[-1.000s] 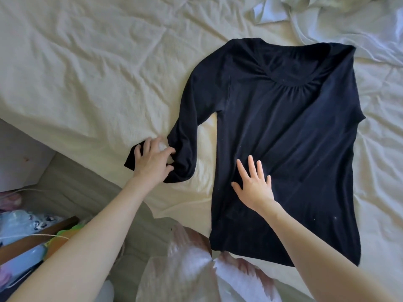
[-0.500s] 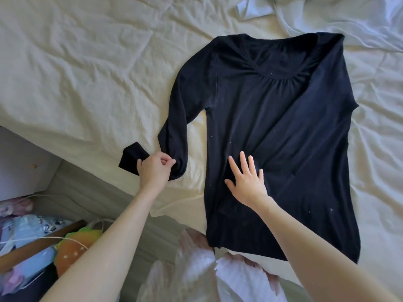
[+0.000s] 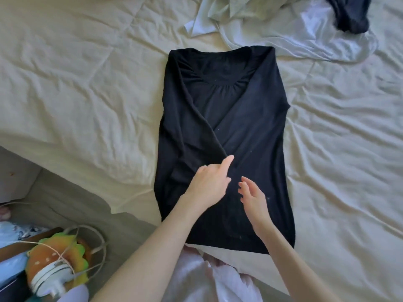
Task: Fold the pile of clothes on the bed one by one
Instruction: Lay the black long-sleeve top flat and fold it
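On the cream, wrinkled bed sheet (image 3: pixel 82 88) the black long-sleeved knit top (image 3: pixel 246 131) lies flat, both sleeves crossed over its chest — the sleeve step looks done. The left hand (image 3: pixel 209 184) rests on the crossing, grip spread, forefinger out; the right hand (image 3: pixel 253 196) hovers beside it, fingers relaxed, holding nothing. Next, probably, lifting the hem toward the collar. No writing is readable.
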A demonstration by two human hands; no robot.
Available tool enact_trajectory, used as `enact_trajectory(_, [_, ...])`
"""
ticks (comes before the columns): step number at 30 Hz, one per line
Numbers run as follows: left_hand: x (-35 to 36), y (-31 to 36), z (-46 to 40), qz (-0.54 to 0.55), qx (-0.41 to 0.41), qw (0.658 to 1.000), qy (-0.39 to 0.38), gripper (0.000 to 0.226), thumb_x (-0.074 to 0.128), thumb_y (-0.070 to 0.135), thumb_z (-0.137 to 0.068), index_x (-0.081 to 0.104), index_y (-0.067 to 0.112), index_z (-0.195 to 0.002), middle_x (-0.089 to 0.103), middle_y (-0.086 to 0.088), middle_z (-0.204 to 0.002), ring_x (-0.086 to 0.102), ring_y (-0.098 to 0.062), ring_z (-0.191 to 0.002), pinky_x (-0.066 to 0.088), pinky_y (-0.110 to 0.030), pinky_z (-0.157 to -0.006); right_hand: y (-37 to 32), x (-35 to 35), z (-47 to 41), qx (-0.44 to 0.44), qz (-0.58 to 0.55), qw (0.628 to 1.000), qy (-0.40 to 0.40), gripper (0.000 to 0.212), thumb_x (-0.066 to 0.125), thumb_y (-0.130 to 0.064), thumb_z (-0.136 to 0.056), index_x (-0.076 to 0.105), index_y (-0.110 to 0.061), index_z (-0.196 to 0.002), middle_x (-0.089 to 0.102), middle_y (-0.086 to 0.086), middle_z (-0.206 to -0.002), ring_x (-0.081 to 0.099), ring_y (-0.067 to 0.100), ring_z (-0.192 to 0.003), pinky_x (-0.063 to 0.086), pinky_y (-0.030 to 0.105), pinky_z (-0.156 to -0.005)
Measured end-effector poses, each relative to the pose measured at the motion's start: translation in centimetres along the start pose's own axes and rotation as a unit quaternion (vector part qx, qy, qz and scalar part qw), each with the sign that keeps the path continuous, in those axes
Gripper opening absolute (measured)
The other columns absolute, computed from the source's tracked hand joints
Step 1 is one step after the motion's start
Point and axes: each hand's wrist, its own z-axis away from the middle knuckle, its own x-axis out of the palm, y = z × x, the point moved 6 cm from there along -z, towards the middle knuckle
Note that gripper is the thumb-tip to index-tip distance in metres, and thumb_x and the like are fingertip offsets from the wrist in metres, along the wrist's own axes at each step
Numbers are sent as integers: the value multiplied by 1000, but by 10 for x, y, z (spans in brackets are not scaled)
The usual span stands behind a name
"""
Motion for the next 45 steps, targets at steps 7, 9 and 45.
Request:
enact_trajectory(7, [33, -51, 0, -46, -135, 989, 32, 61, 52, 24, -96, 22, 16, -148, 17, -8, -156, 11, -26, -145, 20, -42, -116, 17, -25, -25, -199, 538, 819, 17, 61, 38, -43, -98, 14, -26, -151, 5, 4, -160, -3, 25, -147, 1, 48, -116])
enact_trajectory(9, [36, -69, -3, -56, -161, 985, 23, 66, 53, 29, -95, 19, 16, -149, 8, -8, -158, 3, -29, -146, 18, -46, -116, 32, -25, -36, -191, 580, 792, -4, 65, 35, -48, -98, 5, -28, -152, -3, 4, -160, -7, 27, -147, 1, 51, -117])
enact_trajectory(45, [107, 37, 10, 216, -78, 973, -36, 35, 50, 7, -92, 59, 18, -124, 57, 5, -109, 54, -8, -106, 41, -21, -95, 28, -73, -30, -5, -66, 996, 61, 19, 48, -25, -96, 63, -24, -106, 65, -12, -101, 61, 5, -96, 50, 33, -92])
